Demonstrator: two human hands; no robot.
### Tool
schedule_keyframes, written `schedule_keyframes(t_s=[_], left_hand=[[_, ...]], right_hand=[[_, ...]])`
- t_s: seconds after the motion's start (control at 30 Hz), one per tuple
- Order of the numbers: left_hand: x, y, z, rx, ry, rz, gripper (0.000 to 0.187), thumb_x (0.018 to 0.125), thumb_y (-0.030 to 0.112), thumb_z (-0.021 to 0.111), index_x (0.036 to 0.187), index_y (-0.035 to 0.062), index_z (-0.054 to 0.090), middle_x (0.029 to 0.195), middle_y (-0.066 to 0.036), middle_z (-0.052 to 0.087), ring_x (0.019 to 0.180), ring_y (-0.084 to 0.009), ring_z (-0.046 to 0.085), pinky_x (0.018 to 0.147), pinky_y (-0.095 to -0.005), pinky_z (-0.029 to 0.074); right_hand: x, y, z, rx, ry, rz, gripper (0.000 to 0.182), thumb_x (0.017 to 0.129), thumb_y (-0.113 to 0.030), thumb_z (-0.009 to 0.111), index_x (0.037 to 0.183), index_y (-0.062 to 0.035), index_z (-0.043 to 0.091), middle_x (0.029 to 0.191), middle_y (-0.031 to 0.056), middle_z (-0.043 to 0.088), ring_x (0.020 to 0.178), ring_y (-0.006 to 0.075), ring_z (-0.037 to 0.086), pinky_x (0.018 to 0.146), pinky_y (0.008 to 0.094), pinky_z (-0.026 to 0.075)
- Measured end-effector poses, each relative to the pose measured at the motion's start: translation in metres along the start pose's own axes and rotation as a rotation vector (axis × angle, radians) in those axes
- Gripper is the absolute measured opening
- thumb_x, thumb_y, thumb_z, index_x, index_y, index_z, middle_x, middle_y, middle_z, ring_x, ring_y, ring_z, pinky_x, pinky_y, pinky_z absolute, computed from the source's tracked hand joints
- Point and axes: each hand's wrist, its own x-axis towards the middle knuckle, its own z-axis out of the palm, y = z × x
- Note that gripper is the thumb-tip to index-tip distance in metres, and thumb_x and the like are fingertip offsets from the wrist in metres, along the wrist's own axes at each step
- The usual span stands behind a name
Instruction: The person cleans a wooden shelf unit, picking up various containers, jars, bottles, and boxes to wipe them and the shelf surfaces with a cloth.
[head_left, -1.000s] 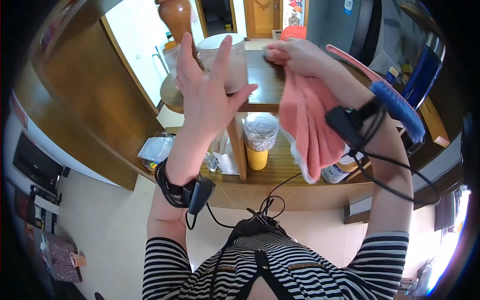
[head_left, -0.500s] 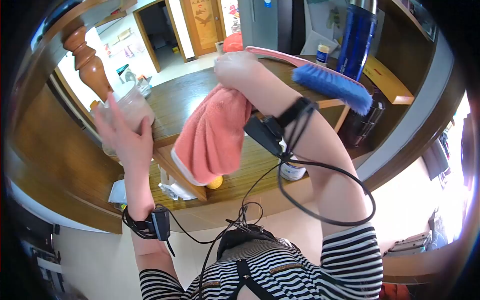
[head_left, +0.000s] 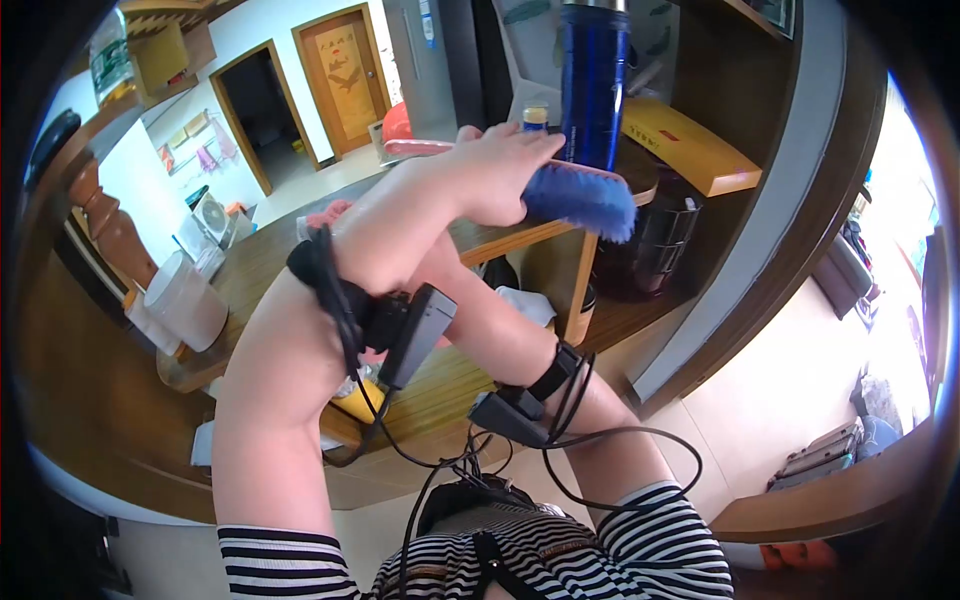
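Note:
My left arm crosses over my right. At its end, my left hand point(head_left: 505, 170) has fingers stretched out over a brush with blue bristles point(head_left: 590, 200) and a pink handle point(head_left: 415, 147), overlapping the brush near the start of its bristles. Behind the left forearm, my right hand point(head_left: 428, 262) shows only around its wrist, and its fingers are hidden. A pink cloth point(head_left: 328, 216) peeks out around that forearm, mostly covered. On the left side of the wooden counter point(head_left: 275, 255) stands a whitish translucent plastic tub point(head_left: 187, 300).
Behind the brush are a tall blue bottle point(head_left: 594, 90) and a small jar point(head_left: 535, 117). A yellow box point(head_left: 690, 145) lies to their right, above a dark container point(head_left: 665, 240). A turned wooden post point(head_left: 110, 225) rises at left. Black cables point(head_left: 640, 430) hang from both wrist straps.
My left hand has left the plastic tub and swung right to the brush. My right hand has moved back behind the left forearm, which now covers most of the cloth. The view has shifted right.

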Motion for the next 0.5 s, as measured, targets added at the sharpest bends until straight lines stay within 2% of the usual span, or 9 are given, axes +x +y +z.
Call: schedule_keyframes(t_s=[0.07,0.13,0.23,0.27,0.3,0.33,0.4,0.47,0.5], left_hand=[[0.014,0.013,0.001,0.059,-0.309,-0.089,0.087,0.072,0.013,0.071,0.151,0.0052,0.036,0.143,-0.015,0.047,0.137,-0.0298,0.043,0.11,-0.0464,0.035],[0.015,0.017,-0.001,0.085,-0.23,-0.035,0.082,0.067,0.018,0.075,0.143,0.008,0.046,0.136,-0.014,0.05,0.127,-0.0311,0.052,0.102,-0.0443,0.041],[0.004,0.012,-0.007,0.102,-0.296,-0.105,0.051,0.069,0.021,0.077,0.118,0.0134,0.062,0.123,-0.015,0.056,0.105,-0.0311,0.064,0.09,-0.0462,0.049],[-0.002,0.006,-0.012,0.1,-0.296,-0.12,0.051,0.069,0.021,0.077,0.118,0.0134,0.062,0.123,-0.015,0.056,0.105,-0.0311,0.064,0.09,-0.0462,0.049],[-0.008,-0.002,-0.021,0.13,-0.122,-0.087,0.049,0.072,0.024,0.075,0.118,0.0109,0.063,0.117,-0.015,0.061,0.104,-0.0328,0.065,0.088,-0.0455,0.051],[-0.017,-0.009,-0.03,0.163,0.049,-0.055,0.048,0.075,0.027,0.074,0.118,0.0084,0.064,0.11,-0.016,0.065,0.103,-0.0345,0.067,0.087,-0.0447,0.052],[-0.041,-0.016,-0.062,-0.162,0.43,-0.202,0.038,0.078,0.025,0.07,0.11,0.0053,0.066,0.097,-0.018,0.069,0.096,-0.0367,0.067,0.083,-0.0424,0.054],[-0.067,-0.013,-0.094,-0.158,0.601,-0.676,0.031,0.081,0.015,0.065,0.11,0.002,0.065,0.106,-0.018,0.071,0.099,-0.0299,0.068,0.082,-0.0397,0.052],[-0.083,-0.028,-0.098,-0.115,0.768,-0.559,0.027,0.081,0.017,0.067,0.103,0.0024,0.067,0.097,-0.018,0.07,0.097,-0.0326,0.067,0.081,-0.0417,0.053]], right_hand=[[-0.004,0.008,0.0,0.17,-0.009,0.054,0.033,0.1,-0.006,0.049,0.132,0.0028,0.047,0.134,0.0122,0.055,0.131,0.0202,0.049,0.112,0.0408,0.04],[-0.003,0.008,-0.003,0.181,0.014,0.087,0.035,0.096,-0.013,0.053,0.13,-0.0027,0.051,0.132,0.0114,0.056,0.128,0.023,0.051,0.109,0.0407,0.041],[0.004,0.007,0.002,0.235,0.044,0.154,0.04,0.089,-0.026,0.061,0.127,-0.0137,0.058,0.128,0.0097,0.059,0.12,0.0286,0.056,0.103,0.0403,0.044],[0.008,0.006,0.001,-0.343,0.045,-0.091,0.035,0.087,-0.026,0.062,0.121,-0.015,0.062,0.124,0.0072,0.062,0.116,0.0272,0.058,0.099,0.0405,0.046],[0.014,-0.001,0.003,-0.913,0.044,-0.344,0.031,0.085,-0.025,0.064,0.115,-0.0164,0.067,0.119,0.0047,0.065,0.113,0.0257,0.06,0.096,0.0407,0.047],[0.016,-0.008,0.004,-0.895,0.036,-0.343,0.031,0.085,-0.025,0.064,0.115,-0.0164,0.067,0.119,0.0047,0.065,0.113,0.0257,0.06,0.096,0.0407,0.047],[0.033,-0.046,0.007,-1.109,-0.438,-0.076,0.022,0.083,-0.025,0.066,0.103,-0.0178,0.071,0.109,0.0018,0.069,0.109,0.0224,0.062,0.09,0.0395,0.049],[0.058,-0.048,0.016,-1.161,-0.574,-0.07,0.018,0.083,-0.028,0.065,0.096,-0.0192,0.073,0.105,-0.0001,0.07,0.108,0.0206,0.063,0.087,0.039,0.05],[0.069,-0.045,0.023,-1.124,-0.662,-0.031,0.021,0.085,-0.029,0.063,0.103,-0.0201,0.072,0.11,0.0025,0.069,0.112,0.0211,0.06,0.092,0.0386,0.047]])
